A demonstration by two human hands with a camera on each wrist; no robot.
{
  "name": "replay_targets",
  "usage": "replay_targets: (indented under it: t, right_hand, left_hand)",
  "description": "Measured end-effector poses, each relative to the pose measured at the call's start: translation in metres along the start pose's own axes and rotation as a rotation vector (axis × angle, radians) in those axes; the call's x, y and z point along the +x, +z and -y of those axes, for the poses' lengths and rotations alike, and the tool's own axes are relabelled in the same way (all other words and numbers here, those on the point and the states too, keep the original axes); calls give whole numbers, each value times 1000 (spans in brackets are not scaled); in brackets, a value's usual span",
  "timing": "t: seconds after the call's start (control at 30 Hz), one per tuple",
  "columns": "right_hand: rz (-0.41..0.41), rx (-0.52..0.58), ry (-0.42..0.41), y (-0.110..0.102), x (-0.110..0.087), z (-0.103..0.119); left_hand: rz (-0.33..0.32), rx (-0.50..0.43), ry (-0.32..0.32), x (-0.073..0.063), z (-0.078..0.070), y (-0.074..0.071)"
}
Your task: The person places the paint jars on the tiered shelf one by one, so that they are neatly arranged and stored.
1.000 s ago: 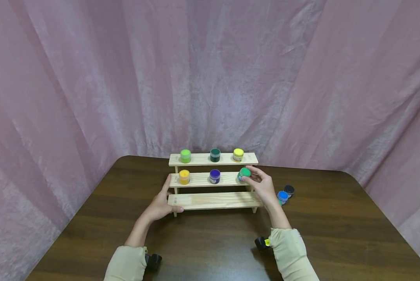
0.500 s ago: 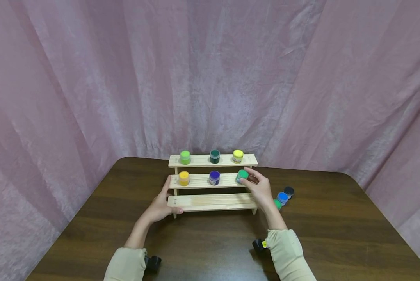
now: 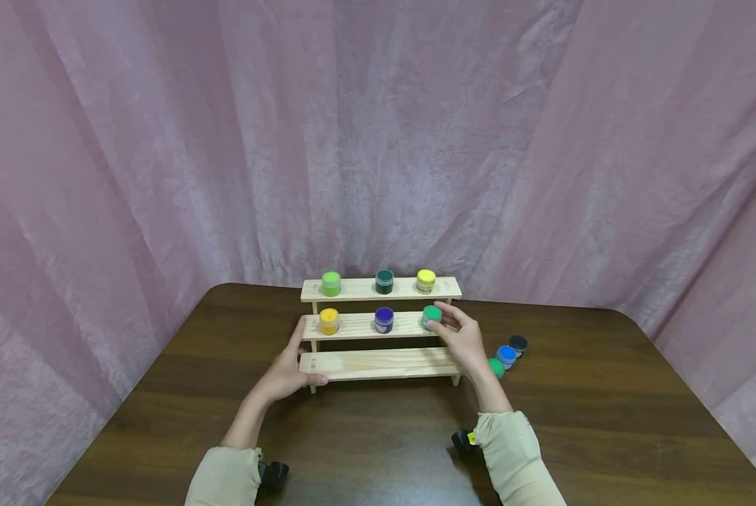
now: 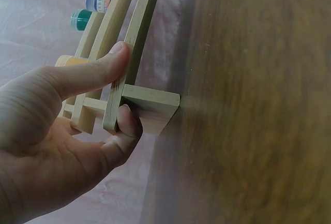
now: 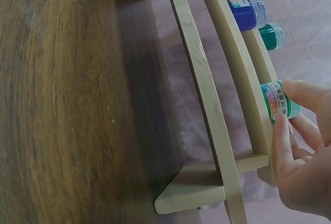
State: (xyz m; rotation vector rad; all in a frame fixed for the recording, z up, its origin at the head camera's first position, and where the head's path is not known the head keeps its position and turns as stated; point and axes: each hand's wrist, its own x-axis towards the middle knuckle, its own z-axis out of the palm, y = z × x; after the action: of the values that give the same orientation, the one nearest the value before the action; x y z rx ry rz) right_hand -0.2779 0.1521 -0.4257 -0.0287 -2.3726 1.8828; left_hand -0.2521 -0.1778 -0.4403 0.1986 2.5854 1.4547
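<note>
Head view: the green jar is at the right end of the middle shelf of the rack, pinched in the right hand. Left wrist: the left hand holds the rack's left end, likely light, stiff wood. Right wrist: the grip is narrow around the jar's sides, sensible for something probably light, rigid, smooth.

The head view looks down from farther back; both wrist views (close, turned sideways) share the rack.

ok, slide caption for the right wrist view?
Right hand pinches a green jar on the middle shelf of a wooden rack.
</note>
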Motion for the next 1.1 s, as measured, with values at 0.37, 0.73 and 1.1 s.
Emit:
replay_targets:
  t: [0.37,0.73,1.1]
  right_hand:
    - [53,10,14,-5,2,-1]
    - [36,103,34,-13,3,5]
    - [7,84,74,-28,5,4]
  left_hand:
    - [0,13,0,0,2,-1]
    - [-5,9,-6,0,4,-1]
    - [-8,11,-15,4,2,-1]
